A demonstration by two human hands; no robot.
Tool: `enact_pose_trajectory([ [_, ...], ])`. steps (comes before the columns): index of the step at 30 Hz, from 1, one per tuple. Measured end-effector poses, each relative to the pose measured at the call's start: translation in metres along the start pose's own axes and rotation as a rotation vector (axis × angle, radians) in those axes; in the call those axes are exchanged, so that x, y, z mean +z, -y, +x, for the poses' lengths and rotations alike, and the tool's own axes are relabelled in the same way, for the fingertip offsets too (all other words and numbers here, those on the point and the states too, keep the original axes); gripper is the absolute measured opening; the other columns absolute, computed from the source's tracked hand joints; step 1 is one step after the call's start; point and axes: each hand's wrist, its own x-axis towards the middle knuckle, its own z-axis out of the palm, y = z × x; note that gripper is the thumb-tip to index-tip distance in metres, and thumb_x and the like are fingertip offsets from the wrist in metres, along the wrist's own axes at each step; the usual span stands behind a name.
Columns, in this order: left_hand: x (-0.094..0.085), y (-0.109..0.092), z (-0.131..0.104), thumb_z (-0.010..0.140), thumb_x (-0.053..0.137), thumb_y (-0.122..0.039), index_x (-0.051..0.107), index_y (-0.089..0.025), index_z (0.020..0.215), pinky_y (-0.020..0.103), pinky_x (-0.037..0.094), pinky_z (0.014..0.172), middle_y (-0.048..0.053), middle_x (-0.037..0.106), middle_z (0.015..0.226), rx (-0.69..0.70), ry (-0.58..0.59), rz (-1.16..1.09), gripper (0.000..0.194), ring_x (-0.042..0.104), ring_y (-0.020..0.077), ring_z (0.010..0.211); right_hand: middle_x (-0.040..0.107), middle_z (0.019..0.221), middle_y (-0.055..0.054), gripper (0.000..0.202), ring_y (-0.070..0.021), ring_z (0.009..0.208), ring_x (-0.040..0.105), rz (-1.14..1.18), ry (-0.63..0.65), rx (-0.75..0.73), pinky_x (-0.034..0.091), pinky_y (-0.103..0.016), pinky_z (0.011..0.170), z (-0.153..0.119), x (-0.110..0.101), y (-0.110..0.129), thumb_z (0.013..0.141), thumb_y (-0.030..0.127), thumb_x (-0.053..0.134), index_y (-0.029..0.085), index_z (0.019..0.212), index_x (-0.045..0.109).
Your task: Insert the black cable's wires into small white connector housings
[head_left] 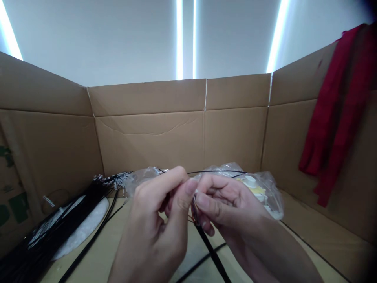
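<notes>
My left hand (160, 220) and my right hand (235, 212) meet at the centre, fingertips almost touching. Both hands are closed in a pinch around the thin wire ends of a black cable (212, 253). The cable runs from beneath my fingers down to the bottom edge. Thin coloured wires show between the hands, but the fingers hide their tips. A second black cable (198, 264) crosses under the first.
A large bundle of black cables (67, 224) lies at the left on a white pad (88, 228). Clear plastic bags (272, 192) with white parts sit behind my right hand. Cardboard walls (150, 137) surround the table, and red cloth (332, 118) hangs at the right.
</notes>
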Motion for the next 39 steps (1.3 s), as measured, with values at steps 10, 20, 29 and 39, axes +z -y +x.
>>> enact_pose_trajectory([
  [10,0.001,0.002,0.002,0.094,0.041,-0.033,0.046,-0.017,0.059,0.022,0.031,0.049,-0.003,0.047,0.055,0.023,-0.047,-0.055,0.039,0.042,0.0083,0.052,0.057,0.059,0.001,0.017,-0.0061,0.057,0.053,-0.145,0.03,-0.078,0.045,-0.014,0.055,-0.001,-0.004,0.001,0.078,0.025,0.071,0.013,0.072,0.06],
  [20,0.002,0.0,0.003,0.095,0.04,-0.027,0.044,-0.016,0.06,0.02,0.031,0.05,-0.004,0.045,0.056,0.097,-0.004,0.03,0.036,0.042,0.0058,0.052,0.055,0.055,0.002,0.019,-0.0047,0.053,0.051,-0.079,-0.045,-0.098,0.042,-0.011,0.05,-0.002,-0.001,-0.003,0.072,0.023,0.074,0.014,0.064,0.06],
  [29,0.003,0.008,0.008,0.094,0.045,-0.03,0.042,-0.016,0.061,0.011,0.036,0.047,-0.005,0.046,0.054,0.01,-0.046,-0.384,0.036,0.042,0.0041,0.051,0.059,0.066,0.002,0.013,-0.0048,0.064,0.056,-0.296,0.039,-0.131,0.047,-0.011,0.062,-0.004,-0.004,0.001,0.082,0.03,0.067,0.018,0.079,0.064],
  [39,0.0,-0.003,0.015,0.087,0.05,-0.045,0.048,-0.017,0.062,0.019,0.034,0.043,-0.003,0.039,0.047,0.165,-0.254,-0.043,0.038,0.042,0.0097,0.049,0.063,0.076,0.005,0.005,-0.0034,0.072,0.061,-0.329,-0.061,-0.348,0.05,-0.006,0.067,-0.003,0.002,-0.01,0.08,0.021,0.069,0.024,0.08,0.065],
])
